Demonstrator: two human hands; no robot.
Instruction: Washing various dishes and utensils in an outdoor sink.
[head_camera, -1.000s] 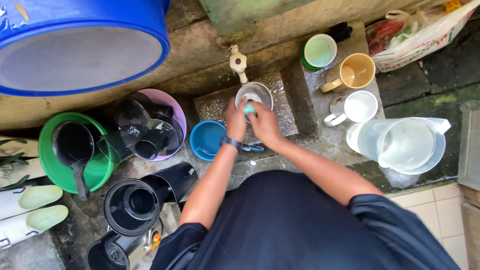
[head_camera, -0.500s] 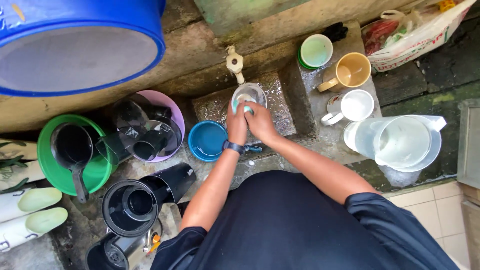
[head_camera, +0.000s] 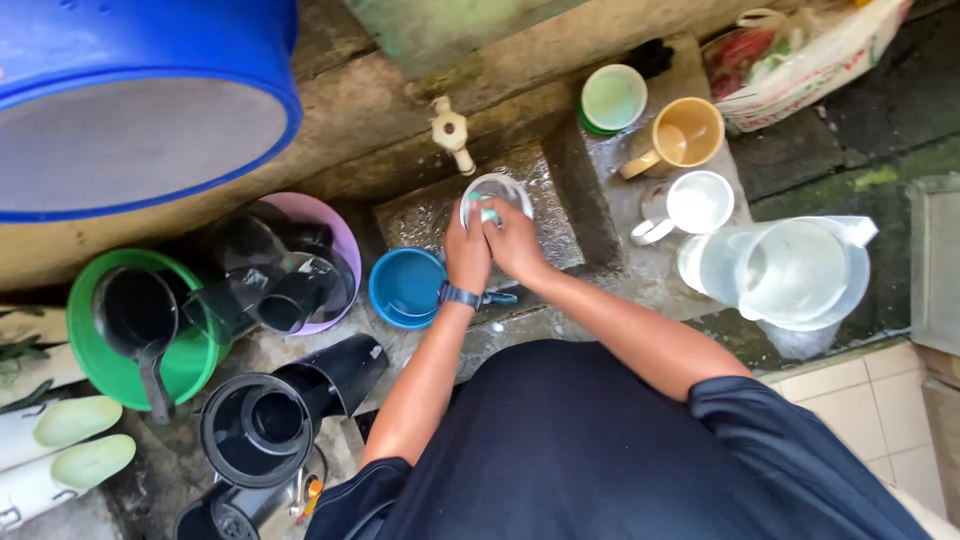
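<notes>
You had both hands on a small clear glass cup (head_camera: 494, 192) under the tap (head_camera: 452, 134), over the wet stone slab (head_camera: 545, 225) at about 12 o'clock from your body. Your left hand (head_camera: 467, 252) cupped the glass from its 7 o'clock side, fingers wrapped around the wall; your right hand (head_camera: 512, 240) had its fingers pinched narrow on a small teal scrubber (head_camera: 487, 212) pressed at the rim. Risk, as I judged it: wet glass plus a one-sided grip meant it could slip and hit the stone, likely chipping. Pushing the scrubber too hard toward 12 o'clock could knock the cup against the tap spout, which sat just beside the rim. The blue bowl (head_camera: 408, 287) lay near your left wrist at 9 o'clock, so a dropped elbow could tip it. The white mug (head_camera: 695, 205), tan mug (head_camera: 683, 137) and clear jug (head_camera: 780, 270) stood at 2 to 3 o'clock, apart from your right forearm, though a wide swing could clip them. Black containers (head_camera: 290, 290) in the lilac basin (head_camera: 340, 235) sat at 9 o'clock, well apart.
</notes>
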